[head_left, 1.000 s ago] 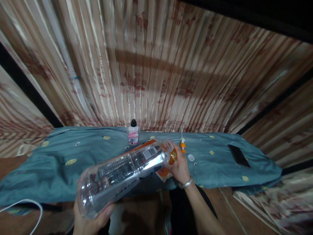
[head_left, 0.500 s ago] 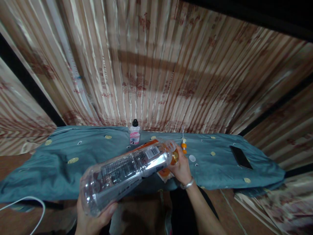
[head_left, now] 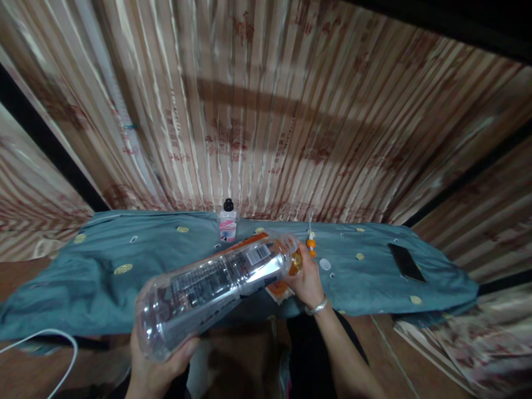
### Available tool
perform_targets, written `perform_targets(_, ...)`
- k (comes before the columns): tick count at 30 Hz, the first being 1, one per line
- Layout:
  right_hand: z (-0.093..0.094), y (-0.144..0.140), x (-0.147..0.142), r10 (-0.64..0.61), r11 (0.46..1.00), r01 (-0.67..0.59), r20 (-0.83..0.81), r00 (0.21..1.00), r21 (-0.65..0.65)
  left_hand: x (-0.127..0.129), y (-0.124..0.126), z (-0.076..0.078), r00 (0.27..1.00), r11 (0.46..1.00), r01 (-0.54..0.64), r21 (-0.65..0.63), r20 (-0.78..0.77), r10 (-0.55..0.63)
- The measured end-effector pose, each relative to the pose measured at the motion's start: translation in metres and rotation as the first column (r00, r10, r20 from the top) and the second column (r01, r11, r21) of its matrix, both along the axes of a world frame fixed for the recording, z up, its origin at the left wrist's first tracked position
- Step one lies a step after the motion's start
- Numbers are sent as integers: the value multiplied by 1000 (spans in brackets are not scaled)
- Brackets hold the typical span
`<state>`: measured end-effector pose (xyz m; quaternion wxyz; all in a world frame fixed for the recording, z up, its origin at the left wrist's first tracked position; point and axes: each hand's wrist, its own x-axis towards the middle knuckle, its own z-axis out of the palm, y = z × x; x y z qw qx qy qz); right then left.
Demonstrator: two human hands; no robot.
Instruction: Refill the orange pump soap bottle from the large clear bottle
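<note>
A large clear plastic bottle [head_left: 216, 293] with a barcode label lies tilted across the view, its open mouth towards the right and its base at the lower left. My left hand [head_left: 160, 366] is closed around the base from below. By the bottle's mouth, my right hand [head_left: 307, 280] is closed on a shiny amber-yellow object [head_left: 295, 262], mostly hidden by my fingers and the bottle. Below the neck shows part of an orange item [head_left: 279, 290] with a pale edge; the bottle covers the rest of it.
A blue-green patterned cloth [head_left: 158, 255] covers the surface ahead. On it are a pink-labelled bottle with a black cap [head_left: 228, 223], an orange-and-white pump head [head_left: 311, 244], a white disc [head_left: 325, 264] and a dark phone [head_left: 406, 262]. Behind hangs a striped curtain [head_left: 257, 111].
The view has shifted slightly. Both hands keep the same grip, and the large bottle stays at nearly the same tilt.
</note>
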<state>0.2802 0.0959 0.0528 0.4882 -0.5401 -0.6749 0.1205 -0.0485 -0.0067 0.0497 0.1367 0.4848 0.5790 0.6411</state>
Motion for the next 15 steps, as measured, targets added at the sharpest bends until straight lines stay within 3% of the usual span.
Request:
perform_targets(3, 0, 0, 0, 6, 1000, -6, -9, 1000, -3, -1, 0, -2, 999, 999, -35, 31, 19, 34)
perform_targets(9, -1, 1, 0, 3, 1000, -3, -4, 1000, 16, -2, 3, -11, 1000, 999, 19, 35, 6, -19)
perform_targets(15, 1, 0, -2, 5, 1000, -5, -6, 1000, 17, 6, -2, 1, 998, 999, 8, 54, -59, -5)
